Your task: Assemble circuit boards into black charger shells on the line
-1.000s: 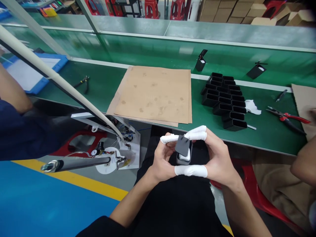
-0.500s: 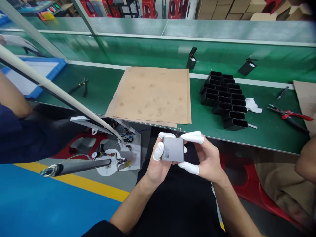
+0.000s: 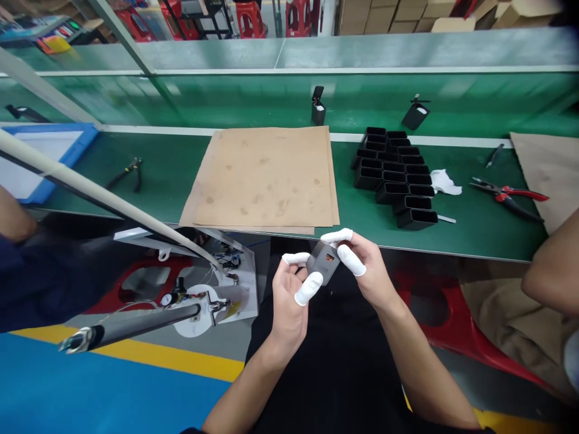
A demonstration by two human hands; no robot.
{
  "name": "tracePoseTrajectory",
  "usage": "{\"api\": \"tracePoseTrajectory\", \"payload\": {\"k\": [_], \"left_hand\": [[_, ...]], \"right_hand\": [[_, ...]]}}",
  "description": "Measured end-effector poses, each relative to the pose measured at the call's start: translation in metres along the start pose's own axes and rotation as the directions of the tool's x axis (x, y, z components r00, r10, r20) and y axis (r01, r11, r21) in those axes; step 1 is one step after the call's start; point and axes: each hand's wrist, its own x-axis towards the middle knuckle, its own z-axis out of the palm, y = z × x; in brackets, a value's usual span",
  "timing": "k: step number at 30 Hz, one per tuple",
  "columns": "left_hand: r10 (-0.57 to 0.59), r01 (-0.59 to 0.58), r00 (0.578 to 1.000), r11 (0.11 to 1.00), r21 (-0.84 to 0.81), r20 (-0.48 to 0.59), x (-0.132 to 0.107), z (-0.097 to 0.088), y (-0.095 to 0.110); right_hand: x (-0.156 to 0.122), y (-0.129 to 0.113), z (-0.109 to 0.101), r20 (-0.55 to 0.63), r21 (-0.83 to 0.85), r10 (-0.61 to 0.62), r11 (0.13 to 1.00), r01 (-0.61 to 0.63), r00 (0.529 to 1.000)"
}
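Above my lap, both hands hold a small grey box-shaped device [image 3: 323, 263]. Its narrow end is turned toward me and shows a small opening with an orange detail. My left hand [image 3: 293, 295] grips its left side between thumb and fingers. At its upper right side, my right hand [image 3: 362, 259] pinches it with thumb and forefinger. White finger cots cover several of my fingertips. On the bench beyond lie brown cardboard sheets [image 3: 266, 181], and to their right stands a group of open black cases [image 3: 416, 219].
Red-handled pliers [image 3: 506, 191], white tissue [image 3: 446, 182] and cutters [image 3: 131, 172] lie on the green bench [image 3: 167, 181]. Two black cases with wires [image 3: 318, 111] stand at the back. A slanting pole [image 3: 113, 190] crosses the left. Other people's arms [image 3: 554, 271] show at both sides.
The grey device has been turned from its broad printed face to its narrow end. My right fingers have closed in on its upper side. The whole view has shifted slightly.
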Motion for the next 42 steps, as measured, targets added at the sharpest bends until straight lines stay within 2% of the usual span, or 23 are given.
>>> {"api": "tracePoseTrajectory", "payload": {"k": [5, 9, 19, 22, 25, 27, 28, 29, 30, 32, 33, 34, 36, 38, 42], "left_hand": [[-0.017, 0.016, 1.000, 1.000, 0.024, 0.016, -0.004, 0.004, 0.000], [0.019, -0.020, 1.000, 0.999, 0.043, 0.021, -0.005, 0.007, 0.002], [0.148, -0.148, 0.986, 0.989, 0.004, -0.078, 0.001, 0.008, -0.011], [0.181, -0.181, 0.981, 0.983, 0.002, -0.068, 0.011, 0.013, -0.008], [0.274, -0.273, 0.962, 0.961, 0.051, -0.014, 0.038, 0.016, 0.003], [0.387, -0.387, 0.921, 0.910, 0.151, 0.028, 0.070, 0.016, 0.014], [0.459, -0.457, 0.887, 0.859, 0.229, 0.047, 0.091, 0.015, 0.020], [0.547, -0.534, 0.835, 0.780, 0.327, 0.059, 0.113, 0.014, 0.025], [0.637, -0.604, 0.766, 0.668, 0.434, 0.086, 0.137, 0.012, 0.031], [0.756, -0.670, 0.617, 0.359, 0.650, 0.219, 0.187, 0.009, 0.039], [0.756, -0.666, 0.566, 0.184, 0.723, 0.329, 0.210, 0.008, 0.041], [0.718, -0.668, 0.536, 0.037, 0.744, 0.445, 0.231, 0.007, 0.043], [0.667, -0.694, 0.506, -0.063, 0.718, 0.547, 0.263, 0.003, 0.042], [0.622, -0.736, 0.478, -0.102, 0.669, 0.620, 0.281, -0.002, 0.039], [0.562, -0.805, 0.413, -0.143, 0.576, 0.716, 0.287, -0.021, 0.030]], "right_hand": [[0.005, -0.004, 0.000, -0.004, 0.004, -0.026, 1.000, 0.026, 1.000], [0.006, -0.006, 0.001, -0.008, -0.002, -0.041, 0.999, 0.041, 0.999], [0.011, -0.002, 0.002, -0.011, -0.004, -0.161, 0.987, 0.161, 0.987], [0.021, -0.004, 0.001, -0.024, -0.009, -0.202, 0.979, 0.202, 0.979], [0.045, -0.008, 0.000, -0.025, -0.042, -0.280, 0.959, 0.279, 0.960], [0.070, -0.009, 0.000, -0.030, -0.094, -0.354, 0.932, 0.350, 0.935], [0.085, -0.009, 0.000, -0.034, -0.134, -0.389, 0.914, 0.382, 0.920], [0.102, -0.007, 0.001, -0.033, -0.182, -0.418, 0.896, 0.405, 0.908], [0.119, -0.004, 0.002, -0.025, -0.238, -0.437, 0.876, 0.419, 0.899], [0.154, 0.006, 0.004, 0.013, -0.336, -0.431, 0.848, 0.410, 0.902], [0.170, 0.012, 0.006, 0.024, -0.368, -0.423, 0.838, 0.402, 0.906], [0.184, 0.019, 0.008, 0.029, -0.392, -0.416, 0.832, 0.393, 0.909], [0.207, 0.034, 0.010, 0.013, -0.428, -0.397, 0.827, 0.364, 0.918], [0.221, 0.049, 0.010, -0.028, -0.460, -0.370, 0.829, 0.316, 0.929], [0.228, 0.071, 0.005, -0.067, -0.516, -0.332, 0.818, 0.252, 0.941]]}}
